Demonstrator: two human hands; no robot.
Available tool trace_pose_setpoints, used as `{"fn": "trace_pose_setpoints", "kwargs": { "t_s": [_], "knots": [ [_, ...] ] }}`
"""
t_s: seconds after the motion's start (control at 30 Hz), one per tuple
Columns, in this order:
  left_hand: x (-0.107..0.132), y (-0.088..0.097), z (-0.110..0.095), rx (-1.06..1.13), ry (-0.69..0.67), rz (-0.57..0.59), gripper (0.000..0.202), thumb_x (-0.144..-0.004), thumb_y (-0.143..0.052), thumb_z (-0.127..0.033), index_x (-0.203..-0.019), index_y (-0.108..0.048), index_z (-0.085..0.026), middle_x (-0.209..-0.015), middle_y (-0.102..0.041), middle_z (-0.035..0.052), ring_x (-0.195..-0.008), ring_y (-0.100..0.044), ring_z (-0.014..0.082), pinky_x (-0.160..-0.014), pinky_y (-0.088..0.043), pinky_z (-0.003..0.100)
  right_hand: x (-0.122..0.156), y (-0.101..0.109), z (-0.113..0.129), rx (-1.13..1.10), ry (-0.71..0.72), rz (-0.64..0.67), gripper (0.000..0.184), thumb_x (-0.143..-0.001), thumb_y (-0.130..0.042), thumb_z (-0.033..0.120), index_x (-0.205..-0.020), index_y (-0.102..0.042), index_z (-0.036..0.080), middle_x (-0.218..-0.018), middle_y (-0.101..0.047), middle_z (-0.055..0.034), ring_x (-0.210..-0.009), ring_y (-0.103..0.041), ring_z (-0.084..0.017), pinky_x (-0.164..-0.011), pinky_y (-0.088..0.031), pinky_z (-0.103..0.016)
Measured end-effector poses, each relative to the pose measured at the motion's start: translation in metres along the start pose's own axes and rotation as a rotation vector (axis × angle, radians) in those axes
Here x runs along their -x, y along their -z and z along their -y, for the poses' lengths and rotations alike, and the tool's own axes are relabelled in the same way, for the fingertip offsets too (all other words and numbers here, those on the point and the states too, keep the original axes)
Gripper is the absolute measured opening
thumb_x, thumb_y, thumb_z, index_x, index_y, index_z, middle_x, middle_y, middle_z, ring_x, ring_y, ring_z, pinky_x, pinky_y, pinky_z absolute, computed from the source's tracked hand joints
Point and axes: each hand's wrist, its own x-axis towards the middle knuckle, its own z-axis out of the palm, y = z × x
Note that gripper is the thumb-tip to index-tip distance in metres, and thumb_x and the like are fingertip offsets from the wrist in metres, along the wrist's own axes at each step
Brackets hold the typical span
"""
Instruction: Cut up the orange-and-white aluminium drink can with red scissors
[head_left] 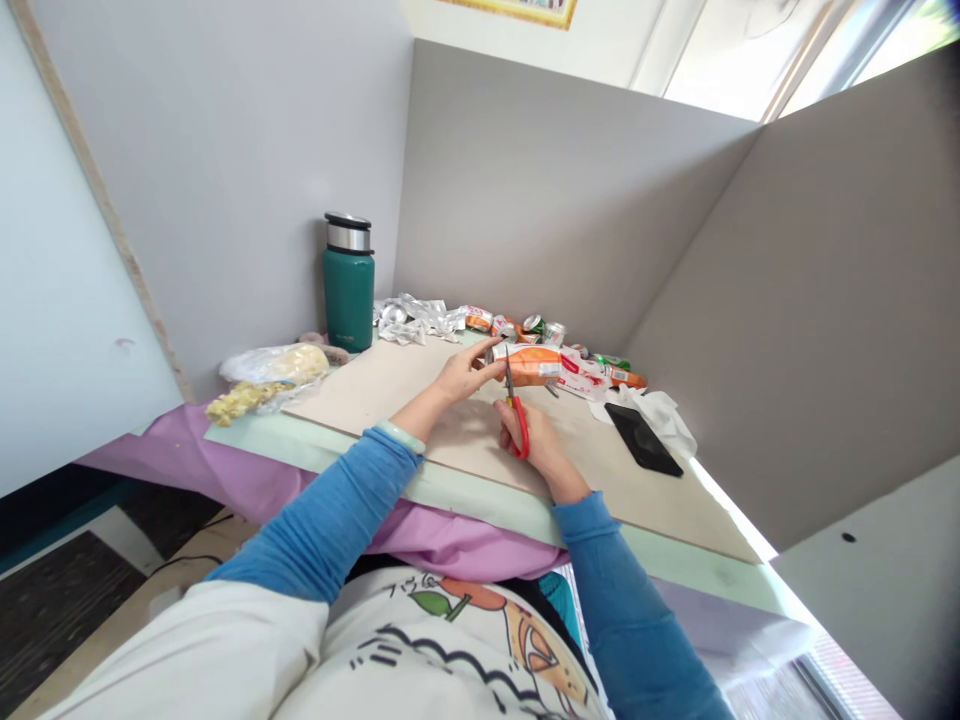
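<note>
Orange-and-white printed metal drink can [536, 365], lying on its side, is in the bare left hand [459, 375] above the flat beige board [405, 390] on the counter [487, 497]. The left fingers are clamped on its near-left end. The right hand [536, 435] has its fingers curled around the red-handled metal scissors [523, 425], whose dark blades point upward across the can's side.

As for progress, the can looks largely whole, so I judge its cutting to be at an early stage; whether the blades have already pierced the metal, I cannot tell. Most of the orange body appears uncut. Behind it, crumpled silver metal sheets [420, 320] and colourful can pieces [478, 318] lie along the back, which suggests that other cans have already been cut apart. A red-and-white printed piece [585, 378] lies just beside the can's right end; its exact form is unclear. Near the right edge is a black rectangular phone [643, 440].
</note>
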Motion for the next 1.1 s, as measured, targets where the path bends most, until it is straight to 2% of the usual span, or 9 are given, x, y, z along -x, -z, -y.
{"fn": "trace_pose_setpoints", "kwargs": {
  "t_s": [0.23,0.53,0.93,1.1],
  "knots": [
    [0.0001,-0.0006,0.0018,0.007,-0.016,-0.013,0.071,-0.088,-0.066,-0.051,-0.151,-0.054,-0.020,-0.102,-0.075,0.0063,-0.085,-0.067,0.0163,-0.065,-0.047,0.025,0.0015,0.0004,0.0025,0.010,-0.002,0.000,0.040,-0.097,-0.049,0.058,-0.075,-0.056,0.026,-0.057,-0.064,-0.0024,-0.053,-0.062,-0.021,-0.056,-0.049,-0.034],
    [0.0000,-0.0003,0.0013,0.021,0.007,0.016,0.080,-0.088,-0.065,-0.058,-0.154,-0.048,-0.017,-0.096,-0.075,0.0075,-0.082,-0.067,0.0169,-0.063,-0.046,0.025,-0.0010,-0.0006,-0.0035,0.018,0.013,-0.001,0.042,-0.097,-0.049,0.060,-0.076,-0.057,0.025,-0.058,-0.065,-0.0024,-0.053,-0.062,-0.020,-0.057,-0.049,-0.032],
    [-0.0003,-0.0002,0.0013,0.018,0.015,0.028,0.076,-0.090,-0.063,-0.052,-0.155,-0.047,-0.015,-0.100,-0.075,0.0097,-0.086,-0.068,0.0186,-0.062,-0.046,0.024,-0.0021,-0.0010,-0.0038,0.027,0.000,0.001,0.042,-0.097,-0.049,0.059,-0.076,-0.058,0.024,-0.057,-0.065,-0.0021,-0.052,-0.062,-0.019,-0.056,-0.048,-0.031],
    [-0.0005,-0.0004,0.0017,0.007,0.023,0.015,0.076,-0.090,-0.064,-0.053,-0.155,-0.048,-0.017,-0.101,-0.076,0.0098,-0.082,-0.068,0.0181,-0.060,-0.046,0.024,-0.0020,-0.0010,-0.0043,0.026,0.005,0.001,0.042,-0.098,-0.049,0.059,-0.076,-0.058,0.024,-0.057,-0.065,-0.0015,-0.052,-0.061,-0.018,-0.055,-0.047,-0.030]
  ]
}}
